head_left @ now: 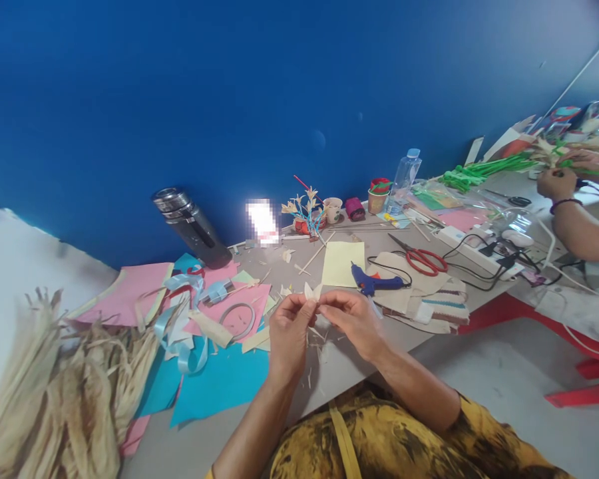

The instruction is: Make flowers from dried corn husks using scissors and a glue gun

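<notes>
Between my fingertips, over the table's front part, is a small pale flower [311, 291] with pointed petals, looking like dried husk. My left hand [292, 326] pinches it from the left, thumb against forefinger. From the right, my right hand [352, 319] pinches at its base; the fingers partly hide that spot. Close to my right hand lies a blue glue gun [377, 283] on its side, with a yellow paper sheet [343, 263] behind. Farther back, similar pale flowers [308, 205] on blue stems stand in a small red pot.
At left are dried husks [74, 392], blue paper [219, 389], pink paper [124, 289], a tape roll [237, 322] and a dark flask [192, 229]. To the right lie red-handled scissors [426, 261], a power strip [474, 251] with cables and a bottle [404, 179]. Another person's hand [556, 185] works far right.
</notes>
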Tool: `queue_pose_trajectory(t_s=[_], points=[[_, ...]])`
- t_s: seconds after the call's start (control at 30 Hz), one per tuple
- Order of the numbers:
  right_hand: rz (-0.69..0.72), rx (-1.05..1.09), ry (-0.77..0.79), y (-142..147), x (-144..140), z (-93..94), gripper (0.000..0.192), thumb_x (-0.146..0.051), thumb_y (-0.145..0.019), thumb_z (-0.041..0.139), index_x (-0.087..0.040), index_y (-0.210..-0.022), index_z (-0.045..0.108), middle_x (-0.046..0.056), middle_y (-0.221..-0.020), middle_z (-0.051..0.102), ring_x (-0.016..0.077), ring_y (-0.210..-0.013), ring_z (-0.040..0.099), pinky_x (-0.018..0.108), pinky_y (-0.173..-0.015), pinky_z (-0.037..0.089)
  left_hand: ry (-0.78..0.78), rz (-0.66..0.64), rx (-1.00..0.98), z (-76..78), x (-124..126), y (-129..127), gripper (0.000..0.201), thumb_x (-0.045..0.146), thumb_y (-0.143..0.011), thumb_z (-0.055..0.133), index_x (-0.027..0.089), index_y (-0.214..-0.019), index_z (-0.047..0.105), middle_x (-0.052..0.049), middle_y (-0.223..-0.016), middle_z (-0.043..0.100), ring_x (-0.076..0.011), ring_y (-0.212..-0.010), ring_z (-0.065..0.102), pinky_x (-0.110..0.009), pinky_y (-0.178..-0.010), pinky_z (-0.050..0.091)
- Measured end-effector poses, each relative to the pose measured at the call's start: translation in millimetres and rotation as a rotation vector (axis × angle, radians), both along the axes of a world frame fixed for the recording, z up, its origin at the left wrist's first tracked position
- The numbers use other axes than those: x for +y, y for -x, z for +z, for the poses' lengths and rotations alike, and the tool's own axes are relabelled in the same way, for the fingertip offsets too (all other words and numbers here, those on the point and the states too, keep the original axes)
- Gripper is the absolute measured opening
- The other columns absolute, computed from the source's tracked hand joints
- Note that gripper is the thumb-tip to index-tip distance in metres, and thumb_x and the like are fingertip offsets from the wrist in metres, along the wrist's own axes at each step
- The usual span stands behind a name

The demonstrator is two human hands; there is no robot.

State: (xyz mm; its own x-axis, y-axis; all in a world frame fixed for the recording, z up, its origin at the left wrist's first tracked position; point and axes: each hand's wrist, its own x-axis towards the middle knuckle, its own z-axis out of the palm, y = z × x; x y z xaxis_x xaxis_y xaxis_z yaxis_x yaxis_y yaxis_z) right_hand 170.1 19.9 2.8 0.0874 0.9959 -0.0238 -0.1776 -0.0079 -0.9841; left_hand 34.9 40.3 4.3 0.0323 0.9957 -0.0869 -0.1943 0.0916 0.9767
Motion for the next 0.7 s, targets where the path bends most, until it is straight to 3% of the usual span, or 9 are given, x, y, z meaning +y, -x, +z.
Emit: queue_pose_trajectory(t_s=[0.1, 0.23, 0.37, 0.53, 0.7], points=[[0.024, 0.048, 0.005, -6.3, 0.2, 0.1, 0.024, -0.039, -0.077, 0.076, -0.017, -0.085, 0.073, 0.000, -0.068, 0.060, 0.0094, -0.055, 0.041, 0.023, -0.049, 0.027, 0.017, -0.086, -0.012, 2.0, -0.5, 2.2, 0.029, 0.040, -0.076, 0.078, 0.017, -0.072, 0.060, 0.003, -0.059, 0.056, -0.0096, -0.057, 0.047, -0.022, -0.059, 0.037], [0.184, 0.212, 0.053, -13.9, 2.7, 2.6, 0.031, -0.046, -0.075, 0.078, -0.017, -0.085, 0.070, -0.002, -0.068, 0.056, 0.0087, -0.056, 0.043, 0.021, -0.048, 0.024, 0.066, -0.255, -0.080, 7.1, -1.3, 2.6, 0.028, 0.037, -0.073, 0.080, 0.016, -0.070, 0.061, 0.002, -0.058, 0.055, -0.0100, -0.057, 0.047, -0.023, -0.060, 0.036], [0.161, 0.236, 0.084, -16.1, 5.3, 3.8, 0.034, -0.044, -0.069, 0.083, -0.017, -0.081, 0.066, -0.003, -0.067, 0.054, 0.0082, -0.055, 0.039, 0.021, -0.047, 0.023, 0.072, -0.283, -0.032, 8.5, -2.5, 2.3, 0.025, 0.034, -0.074, 0.079, 0.015, -0.069, 0.063, 0.001, -0.057, 0.056, -0.0096, -0.056, 0.046, -0.023, -0.058, 0.034], [0.124, 0.131, 0.000, -21.8, 7.5, 8.4, 0.035, -0.046, -0.074, 0.079, -0.020, -0.095, 0.069, -0.001, -0.075, 0.059, 0.0100, -0.058, 0.043, 0.022, -0.049, 0.028, 0.058, -0.294, 0.039, 7.2, -3.1, 2.8, 0.025, 0.035, -0.074, 0.078, 0.016, -0.069, 0.064, 0.001, -0.058, 0.057, -0.0098, -0.056, 0.047, -0.023, -0.058, 0.035], [0.047, -0.157, -0.190, -24.4, 10.3, 14.5, 0.020, -0.039, -0.077, 0.076, -0.020, -0.075, 0.069, 0.006, -0.089, 0.066, 0.0160, -0.072, 0.053, 0.028, -0.060, 0.041, 0.084, -0.291, -0.014, 7.4, -3.0, 1.3, 0.025, 0.035, -0.073, 0.080, 0.015, -0.071, 0.065, 0.001, -0.059, 0.057, -0.0091, -0.056, 0.049, -0.022, -0.057, 0.036]])
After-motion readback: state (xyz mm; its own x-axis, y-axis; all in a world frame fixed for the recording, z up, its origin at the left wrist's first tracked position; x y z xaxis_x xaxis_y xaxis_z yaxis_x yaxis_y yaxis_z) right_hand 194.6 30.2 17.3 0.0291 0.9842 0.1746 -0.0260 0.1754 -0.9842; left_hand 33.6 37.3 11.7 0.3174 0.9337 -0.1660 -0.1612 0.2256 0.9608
